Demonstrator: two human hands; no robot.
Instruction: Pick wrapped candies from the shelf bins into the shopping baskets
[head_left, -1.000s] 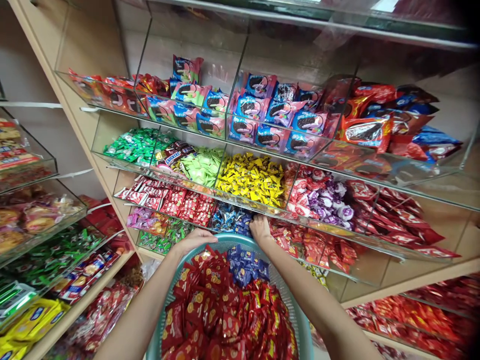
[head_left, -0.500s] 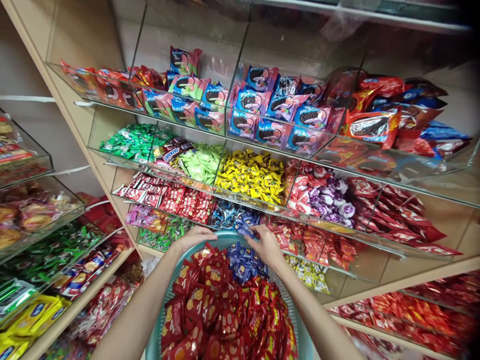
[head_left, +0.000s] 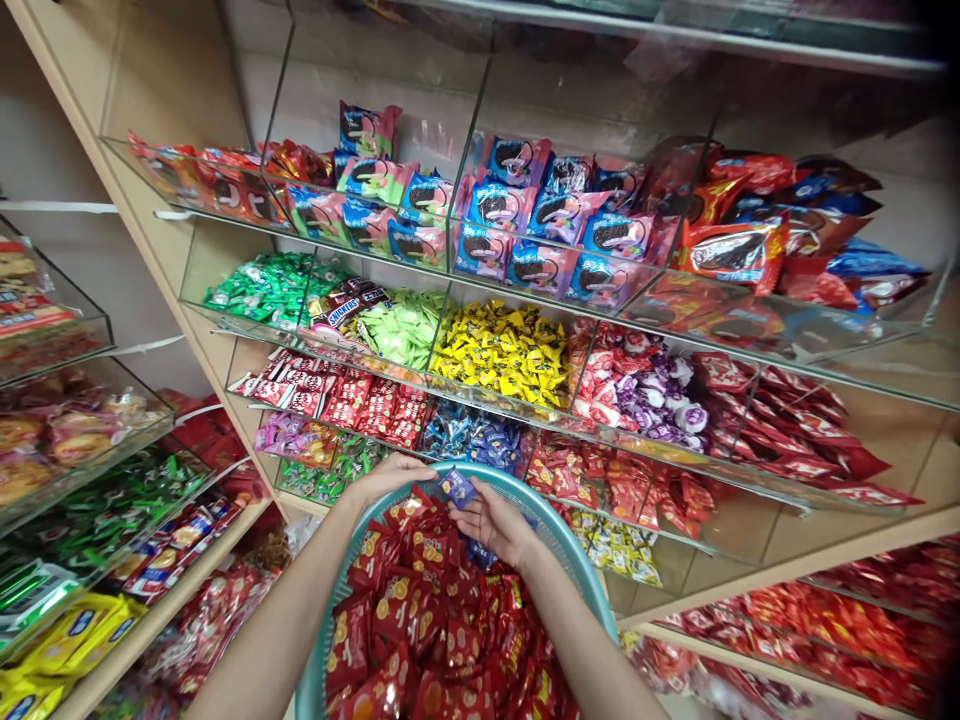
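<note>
A teal plastic basket (head_left: 564, 522) with a perforated inner wall is in front of me, heaped with red candy packets (head_left: 405, 605). My left hand (head_left: 386, 480) is closed on the far left part of its rim, thumb over the edge. Between the thumb and fingers of my right hand (head_left: 491, 520) is a small blue-purple candy packet (head_left: 457, 487), held just inside the far rim. More blue packets (head_left: 480, 553) lie in the basket under that hand, largely hidden by it. Beyond the rim, a shelf compartment has similar dark blue packets (head_left: 499, 440).
Tiered clear-fronted shelves face me, with yellow candies (head_left: 501, 350), green candies (head_left: 259, 290), purple-wrapped candies (head_left: 664, 385) and Oreo-style cookie packs (head_left: 499, 205). A second rack stands at left with yellow packs (head_left: 79, 640). Red packets (head_left: 795, 620) fill lower shelves at right.
My right hand has moved left from the basket's far rim and turned palm up, with a blue-purple packet now plainly visible in its fingers. My left hand stays on the rim.
</note>
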